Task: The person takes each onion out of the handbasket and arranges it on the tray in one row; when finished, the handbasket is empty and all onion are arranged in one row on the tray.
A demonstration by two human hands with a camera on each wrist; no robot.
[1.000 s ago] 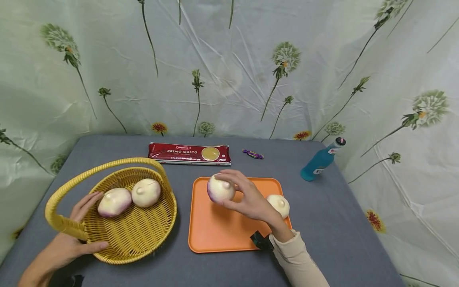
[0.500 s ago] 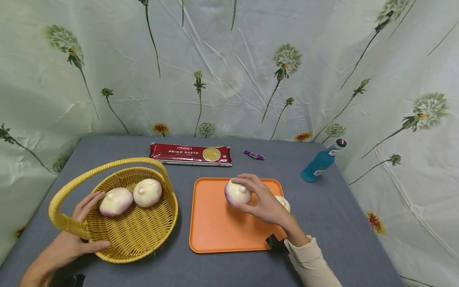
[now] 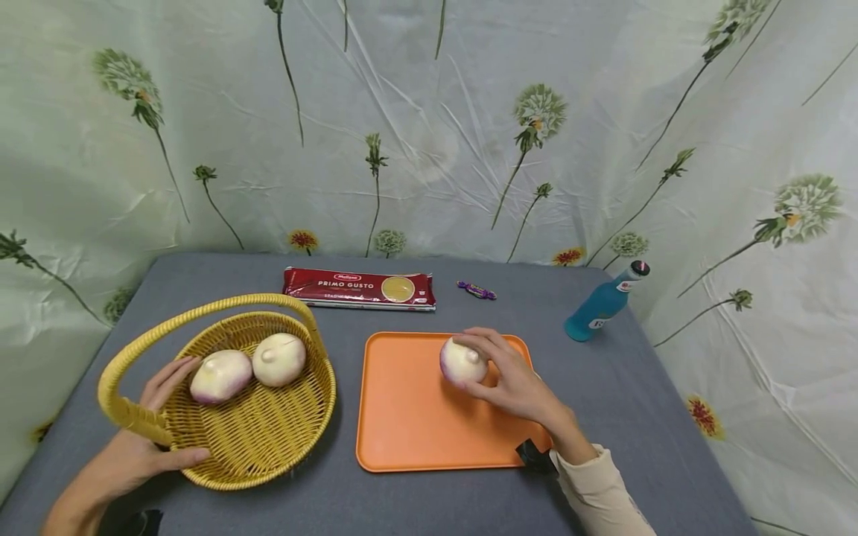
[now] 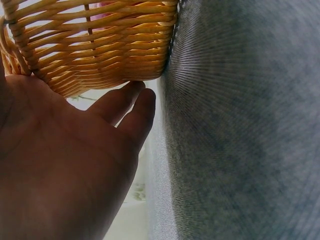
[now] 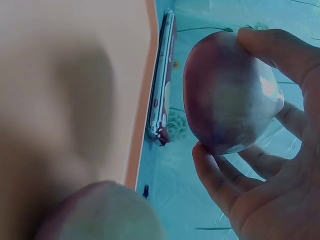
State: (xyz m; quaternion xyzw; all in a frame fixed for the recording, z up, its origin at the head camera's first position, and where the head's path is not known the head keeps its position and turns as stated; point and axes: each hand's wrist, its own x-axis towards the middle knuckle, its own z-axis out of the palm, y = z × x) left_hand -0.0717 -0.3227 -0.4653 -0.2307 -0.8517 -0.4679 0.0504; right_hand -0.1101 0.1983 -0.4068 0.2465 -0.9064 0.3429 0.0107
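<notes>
My right hand holds a white and purple turnip between thumb and fingertips. In the right wrist view, the held turnip hangs above the orange tray. A second turnip shows low in that view; in the head view my hand hides nearly all of it. On the left, my left hand grips the side of a yellow wicker basket, its thumb over the rim. Two turnips, one nearer my fingers and another beside it, lie in the basket.
Behind the tray lies a red spaghetti packet, with a purple wrapped candy to its right. A blue bottle stands at the right of the grey table. A flowered curtain hangs behind.
My right hand has carried the turnip rightward over the tray, covering the other turnip there from the head camera. My left hand keeps its place on the basket.
</notes>
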